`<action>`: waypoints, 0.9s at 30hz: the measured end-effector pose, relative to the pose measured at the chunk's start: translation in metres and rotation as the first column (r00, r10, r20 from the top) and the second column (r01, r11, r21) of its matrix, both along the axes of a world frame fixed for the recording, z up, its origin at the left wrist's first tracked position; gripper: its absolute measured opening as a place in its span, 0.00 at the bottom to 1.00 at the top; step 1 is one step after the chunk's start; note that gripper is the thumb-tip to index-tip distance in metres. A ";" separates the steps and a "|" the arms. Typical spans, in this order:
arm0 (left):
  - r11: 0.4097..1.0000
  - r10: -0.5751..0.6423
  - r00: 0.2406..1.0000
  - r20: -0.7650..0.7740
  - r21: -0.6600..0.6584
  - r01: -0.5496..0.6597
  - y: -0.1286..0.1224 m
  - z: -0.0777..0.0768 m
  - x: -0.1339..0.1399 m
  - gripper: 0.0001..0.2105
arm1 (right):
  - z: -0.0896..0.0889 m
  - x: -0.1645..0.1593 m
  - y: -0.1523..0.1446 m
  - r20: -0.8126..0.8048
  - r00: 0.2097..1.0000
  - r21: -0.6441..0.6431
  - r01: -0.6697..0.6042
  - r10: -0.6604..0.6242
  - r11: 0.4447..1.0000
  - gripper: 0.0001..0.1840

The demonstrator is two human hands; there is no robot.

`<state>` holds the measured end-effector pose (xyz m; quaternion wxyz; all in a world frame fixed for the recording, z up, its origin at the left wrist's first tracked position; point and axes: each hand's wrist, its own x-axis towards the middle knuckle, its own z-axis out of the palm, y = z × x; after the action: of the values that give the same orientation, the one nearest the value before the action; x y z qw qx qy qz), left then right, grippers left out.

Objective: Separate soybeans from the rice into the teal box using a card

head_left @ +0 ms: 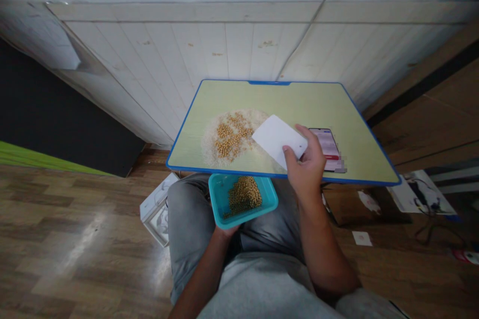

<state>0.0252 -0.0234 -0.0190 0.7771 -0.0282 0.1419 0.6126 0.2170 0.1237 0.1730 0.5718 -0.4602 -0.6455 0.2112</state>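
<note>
My right hand grips a white flat scraper by its right end, thumb on top. The scraper's far left corner reaches the edge of a pile of white rice grains on the small table. Yellow soybeans lie scattered over the middle of that rice. Below the table's front edge, my left hand supports a turquoise plastic basin from underneath, with most of its fingers hidden. Inside the basin is a heap of soybeans.
A smartphone lies on the table to the right of my right hand. The blue-rimmed table stands against a white panelled wall. A white box is on the floor to the left, with cables at the right.
</note>
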 end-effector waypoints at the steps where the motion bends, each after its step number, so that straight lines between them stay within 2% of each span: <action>1: 1.000 0.010 1.000 -0.004 -0.025 -0.010 0.000 0.000 0.001 0.41 | 0.000 -0.001 0.004 -0.027 0.999 0.021 0.025 -0.025 0.999 0.27; 4: 0.995 0.017 1.000 -0.017 -0.095 -0.018 0.001 0.002 0.004 0.47 | -0.003 -0.005 0.017 -0.146 0.986 0.052 0.084 -0.076 0.995 0.29; 9: 0.988 0.024 0.999 -0.035 -0.152 -0.029 0.001 0.004 0.005 0.45 | -0.016 -0.008 0.031 -0.231 0.967 0.079 0.131 -0.110 0.988 0.25; 12: 0.982 0.020 0.999 -0.035 -0.188 -0.026 0.002 0.005 0.004 0.41 | -0.020 -0.005 0.033 -0.218 0.970 0.100 0.136 -0.111 0.986 0.25; 16: 0.970 0.029 0.999 -0.035 -0.239 -0.037 0.005 0.013 0.005 0.44 | -0.020 -0.001 0.033 -0.177 0.982 0.091 0.075 -0.058 0.993 0.25; 20: 0.965 0.029 0.999 -0.041 -0.260 -0.039 0.007 0.018 0.008 0.42 | -0.020 -0.002 0.033 -0.182 0.983 0.098 0.038 -0.020 0.994 0.25; 24: 0.967 0.035 0.998 -0.048 -0.251 -0.046 0.005 0.015 0.007 0.47 | -0.022 -0.003 0.034 -0.225 0.972 0.110 0.099 -0.072 0.989 0.25; 27: 0.971 0.026 0.998 -0.057 -0.235 -0.039 0.004 0.014 0.007 0.43 | -0.022 -0.004 0.033 -0.231 0.967 0.119 0.139 -0.109 0.983 0.28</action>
<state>0.0322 -0.0190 -0.0055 0.7539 -0.1064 0.2338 0.6046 0.2130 0.1567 0.1512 0.6827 -0.4333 -0.5597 0.1814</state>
